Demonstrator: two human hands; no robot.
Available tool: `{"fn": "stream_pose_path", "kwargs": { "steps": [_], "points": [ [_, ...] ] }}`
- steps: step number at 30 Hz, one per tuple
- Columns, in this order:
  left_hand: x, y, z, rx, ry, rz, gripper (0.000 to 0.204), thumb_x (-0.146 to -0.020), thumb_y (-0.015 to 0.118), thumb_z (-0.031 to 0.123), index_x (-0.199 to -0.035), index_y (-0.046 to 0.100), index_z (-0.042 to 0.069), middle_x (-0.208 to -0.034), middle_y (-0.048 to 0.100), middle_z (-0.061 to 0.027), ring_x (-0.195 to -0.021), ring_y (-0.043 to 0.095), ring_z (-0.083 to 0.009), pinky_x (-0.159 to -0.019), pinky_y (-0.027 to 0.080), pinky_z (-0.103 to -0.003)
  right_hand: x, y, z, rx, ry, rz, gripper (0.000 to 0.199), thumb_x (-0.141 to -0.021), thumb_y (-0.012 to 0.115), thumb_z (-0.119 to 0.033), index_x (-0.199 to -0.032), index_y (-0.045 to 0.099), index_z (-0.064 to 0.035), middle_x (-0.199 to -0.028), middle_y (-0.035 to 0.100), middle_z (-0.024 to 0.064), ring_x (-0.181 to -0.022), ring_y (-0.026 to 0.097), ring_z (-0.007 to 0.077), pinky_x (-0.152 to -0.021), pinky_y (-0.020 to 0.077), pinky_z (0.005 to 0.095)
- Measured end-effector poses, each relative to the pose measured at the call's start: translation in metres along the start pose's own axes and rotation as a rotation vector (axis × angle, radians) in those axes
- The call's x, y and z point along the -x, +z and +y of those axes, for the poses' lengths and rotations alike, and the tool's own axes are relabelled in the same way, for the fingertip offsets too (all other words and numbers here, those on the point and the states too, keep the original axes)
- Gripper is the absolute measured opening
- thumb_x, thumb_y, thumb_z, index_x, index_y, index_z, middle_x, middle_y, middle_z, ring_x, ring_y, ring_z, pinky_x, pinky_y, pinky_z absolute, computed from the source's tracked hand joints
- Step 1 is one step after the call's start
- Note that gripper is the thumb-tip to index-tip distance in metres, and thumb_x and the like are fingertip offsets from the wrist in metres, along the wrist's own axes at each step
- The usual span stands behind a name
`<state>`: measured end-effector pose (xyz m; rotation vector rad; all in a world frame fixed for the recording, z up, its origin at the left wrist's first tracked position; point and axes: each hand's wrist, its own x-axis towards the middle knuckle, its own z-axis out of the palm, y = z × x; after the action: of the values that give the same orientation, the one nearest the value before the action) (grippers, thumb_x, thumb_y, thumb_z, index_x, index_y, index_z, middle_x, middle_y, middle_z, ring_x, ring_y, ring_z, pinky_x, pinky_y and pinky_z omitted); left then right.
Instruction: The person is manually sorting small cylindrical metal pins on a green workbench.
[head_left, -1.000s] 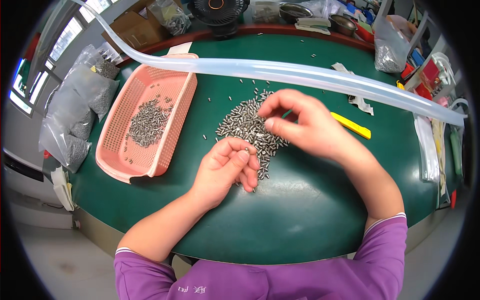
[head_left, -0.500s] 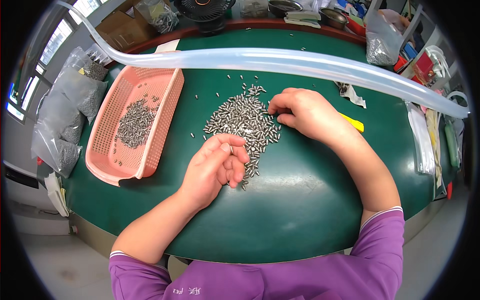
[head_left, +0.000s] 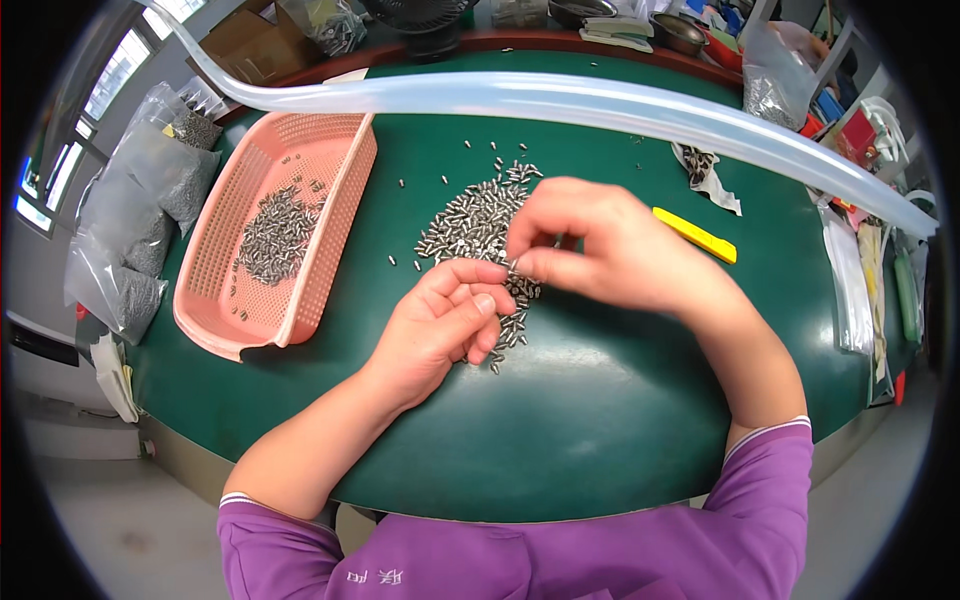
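A loose pile of small silvery metal pins with pointed ends (head_left: 470, 222) lies on the green table. Over its near edge is my left hand (head_left: 440, 318), palm partly up and fingers curled, the thumb pressed on them; whatever is between them is hidden. My right hand (head_left: 605, 240) comes in from the right with thumb and forefinger pinched on one small metal pin (head_left: 513, 267). Its fingertips meet those of my left hand, and the back of the hand covers part of the pile.
A pink perforated basket (head_left: 345, 225) holding more metal pins stands left of the pile. Beyond the pile a translucent tube (head_left: 560, 97) arches across. A yellow box cutter (head_left: 695, 236) lies on the right. Filled plastic bags (head_left: 130, 235) line the left edge.
My right hand has moved left and nearer from the pile's right edge to my left fingertips, with a pin pinched in it. My left thumb has slid along its fingers.
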<state>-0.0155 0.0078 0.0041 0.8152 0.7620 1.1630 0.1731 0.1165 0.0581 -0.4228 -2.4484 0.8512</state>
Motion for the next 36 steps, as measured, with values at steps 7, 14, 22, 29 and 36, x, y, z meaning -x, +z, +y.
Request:
{"fn": "stream_pose_path", "kwargs": {
  "steps": [7,14,22,29,36],
  "points": [
    [0.002,0.001,-0.003,-0.04,0.01,0.01,0.014,-0.095,0.05,0.008,-0.108,0.05,0.004,-0.087,0.061,-0.0076,-0.059,0.052,-0.009,-0.049,0.043,-0.02,0.002,0.018,-0.013,-0.057,-0.001,0.002,0.012,-0.076,0.068,-0.006,-0.088,0.065,-0.0048,-0.084,0.057,0.0069,-0.078,0.059,0.0191,-0.067,0.0496,0.0295],
    [0.002,-0.007,0.001,-0.045,-0.067,0.043,0.012,-0.095,0.049,0.011,-0.105,0.05,0.005,-0.085,0.061,-0.007,-0.057,0.051,-0.0088,-0.048,0.042,-0.021,0.003,0.015,-0.015,0.162,-0.097,0.063,0.013,-0.073,0.069,-0.007,-0.086,0.066,-0.0073,-0.083,0.058,0.0062,-0.081,0.059,0.0248,-0.069,0.0495,0.0346],
    [-0.001,-0.003,0.003,0.116,-0.028,-0.065,0.039,-0.1,0.032,0.025,-0.127,0.042,-0.001,-0.115,0.054,-0.0158,-0.103,0.056,-0.0237,-0.09,0.046,-0.036,0.001,-0.003,-0.01,0.442,-0.06,0.169,0.012,-0.073,0.067,-0.007,-0.085,0.065,-0.0065,-0.08,0.059,0.007,-0.078,0.057,0.0268,-0.067,0.0475,0.0371],
    [0.001,-0.004,0.0,0.278,-0.04,-0.185,0.046,-0.097,0.03,0.019,-0.138,0.028,0.0,-0.138,0.038,-0.0148,-0.123,0.045,-0.0262,-0.105,0.037,-0.04,0.008,0.03,-0.019,0.281,-0.123,0.092,0.021,-0.072,0.069,-0.012,-0.093,0.065,-0.0102,-0.087,0.057,0.0055,-0.082,0.056,0.0258,-0.071,0.0469,0.0367],
    [0.001,0.001,0.006,0.223,-0.061,-0.15,0.048,-0.093,0.037,0.011,-0.139,0.026,0.0,-0.14,0.037,-0.0149,-0.124,0.045,-0.0234,-0.106,0.036,-0.039,0.006,0.031,-0.016,0.235,-0.05,0.091,0.012,-0.072,0.067,-0.009,-0.083,0.062,-0.0074,-0.086,0.055,0.0063,-0.082,0.055,0.026,-0.071,0.0469,0.0363]
  ]
}}
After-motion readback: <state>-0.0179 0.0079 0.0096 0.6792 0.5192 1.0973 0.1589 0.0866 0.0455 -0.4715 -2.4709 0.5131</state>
